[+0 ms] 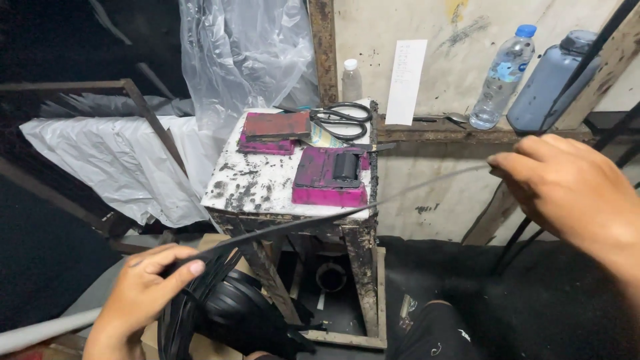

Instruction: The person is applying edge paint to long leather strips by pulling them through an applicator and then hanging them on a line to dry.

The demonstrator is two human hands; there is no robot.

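Pinching one long black strip (313, 219) at both ends: left hand (143, 290) closing thumb and fingers on the near end, right hand (570, 190) curling shut around the far end, stretching it tight across the front of a small stained table (257, 180). Bunching more black strips (183, 310) under the left hand. Sitting on the table: two pink blocks (330, 177), one pair of scissors (343, 120). Standing behind: two clear bottles (503, 77), one grey jug (553, 83).
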